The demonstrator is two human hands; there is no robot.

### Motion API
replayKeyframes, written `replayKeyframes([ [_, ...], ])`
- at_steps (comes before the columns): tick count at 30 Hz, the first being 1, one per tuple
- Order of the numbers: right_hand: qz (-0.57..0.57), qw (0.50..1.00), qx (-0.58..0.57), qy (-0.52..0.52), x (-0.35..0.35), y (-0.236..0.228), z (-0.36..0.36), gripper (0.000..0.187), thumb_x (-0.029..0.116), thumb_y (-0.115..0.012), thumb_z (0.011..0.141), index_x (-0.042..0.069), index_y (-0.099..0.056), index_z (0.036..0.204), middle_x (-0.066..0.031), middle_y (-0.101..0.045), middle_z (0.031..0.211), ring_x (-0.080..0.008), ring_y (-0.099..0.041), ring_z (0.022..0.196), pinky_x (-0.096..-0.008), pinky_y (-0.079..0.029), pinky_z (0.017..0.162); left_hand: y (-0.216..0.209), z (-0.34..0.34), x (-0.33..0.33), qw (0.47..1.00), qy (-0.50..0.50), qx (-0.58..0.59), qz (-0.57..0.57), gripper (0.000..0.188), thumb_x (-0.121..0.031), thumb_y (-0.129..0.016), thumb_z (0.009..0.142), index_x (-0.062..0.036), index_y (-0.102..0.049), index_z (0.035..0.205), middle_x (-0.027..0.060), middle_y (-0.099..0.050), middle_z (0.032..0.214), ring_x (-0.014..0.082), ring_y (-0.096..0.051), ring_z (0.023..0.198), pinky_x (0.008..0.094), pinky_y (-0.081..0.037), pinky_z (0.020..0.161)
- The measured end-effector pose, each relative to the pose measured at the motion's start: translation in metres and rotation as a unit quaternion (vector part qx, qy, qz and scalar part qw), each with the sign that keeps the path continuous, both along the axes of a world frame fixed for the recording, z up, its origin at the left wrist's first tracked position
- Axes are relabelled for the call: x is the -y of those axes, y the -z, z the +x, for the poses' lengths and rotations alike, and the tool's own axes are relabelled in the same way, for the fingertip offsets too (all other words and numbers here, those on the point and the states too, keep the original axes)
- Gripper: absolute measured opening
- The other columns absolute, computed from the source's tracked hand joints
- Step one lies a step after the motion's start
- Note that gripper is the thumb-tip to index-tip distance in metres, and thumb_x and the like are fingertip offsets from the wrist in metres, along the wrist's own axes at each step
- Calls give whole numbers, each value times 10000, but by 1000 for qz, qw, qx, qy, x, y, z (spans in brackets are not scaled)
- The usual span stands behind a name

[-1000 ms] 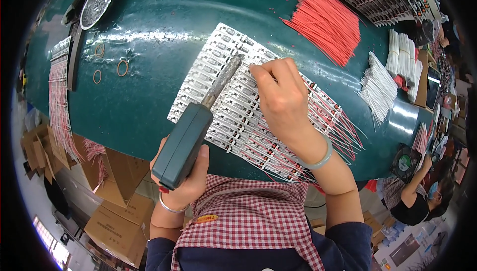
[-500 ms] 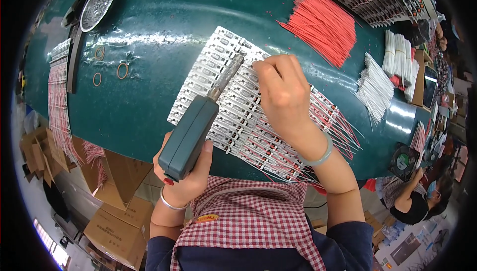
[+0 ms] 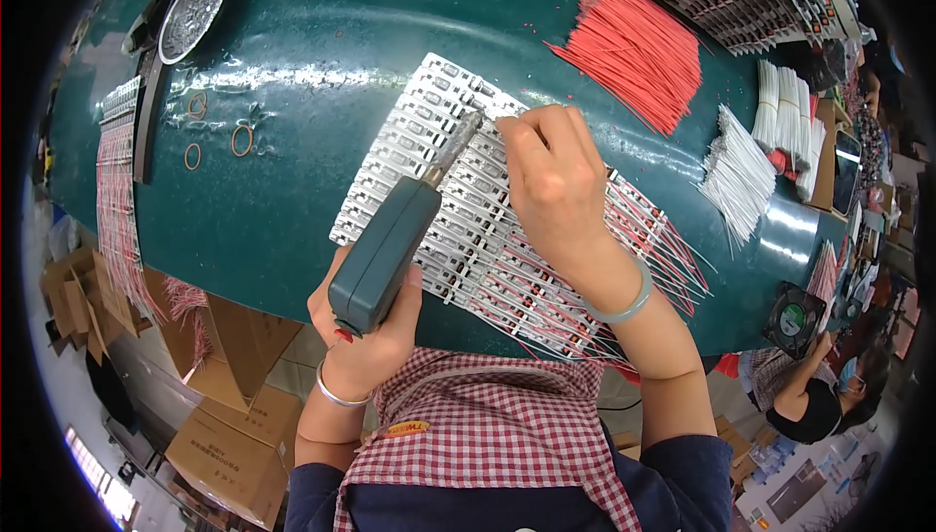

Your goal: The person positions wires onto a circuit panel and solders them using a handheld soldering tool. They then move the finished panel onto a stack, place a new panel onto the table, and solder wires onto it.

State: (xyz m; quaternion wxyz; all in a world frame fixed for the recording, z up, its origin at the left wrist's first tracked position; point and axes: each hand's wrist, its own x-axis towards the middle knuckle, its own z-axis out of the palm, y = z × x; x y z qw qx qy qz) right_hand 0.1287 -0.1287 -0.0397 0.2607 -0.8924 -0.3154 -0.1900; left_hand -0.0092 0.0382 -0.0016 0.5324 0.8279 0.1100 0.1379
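My left hand (image 3: 366,337) is wrapped round a dark green soldering gun (image 3: 387,254). The gun's rough grey tip reaches up and right over a panel of white plastic holders (image 3: 395,137) in rows on the table. My right hand (image 3: 556,176) is closed in a pinch at the panel's upper right part, close to the tip; what its fingertips hold is too small to make out. Red and white wires (image 3: 653,230) stick out from the panel's lower right part, under and beside my right wrist.
On the green table (image 3: 292,44) lie red wires (image 3: 639,54), white wires (image 3: 738,176) and rubber bands (image 3: 242,140). A metal bowl (image 3: 193,15) stands far left, near a wired panel (image 3: 119,181). A small fan (image 3: 792,317) and a co-worker (image 3: 829,391) are at right. Cardboard boxes (image 3: 234,454) stand lower left.
My left hand has moved the soldering gun slightly up and to the right, its tip staying near my right fingertips. My right hand has barely moved.
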Motion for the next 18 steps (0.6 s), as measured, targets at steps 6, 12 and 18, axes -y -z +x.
replayKeyframes([
  [6,3,1000,-4,-1,-1,1,0,191,-50,-638,675,-4,-655,859,-87,-548,832,-240,-557,774,-335,-492,594,-1,0,-2,1000,8,-10,10,173,77,-712,753,57,-677,921,126,-655,863,193,-634,667,270,-493,607],
  [12,4,1000,-7,-3,-1,-2,0,188,-50,-639,678,-5,-654,860,-91,-548,840,-243,-559,785,-339,-497,599,1,-15,-2,999,-41,-33,-1,219,24,-746,763,44,-692,974,127,-684,908,209,-668,719,285,-529,664],
  [18,5,1000,-13,4,4,-3,-1,189,-58,-639,680,-6,-654,861,-95,-551,847,-254,-562,792,-349,-503,624,8,-26,-6,1000,-17,-8,10,309,65,-705,843,40,-623,1139,59,-637,827,96,-555,591,226,-436,511],
])
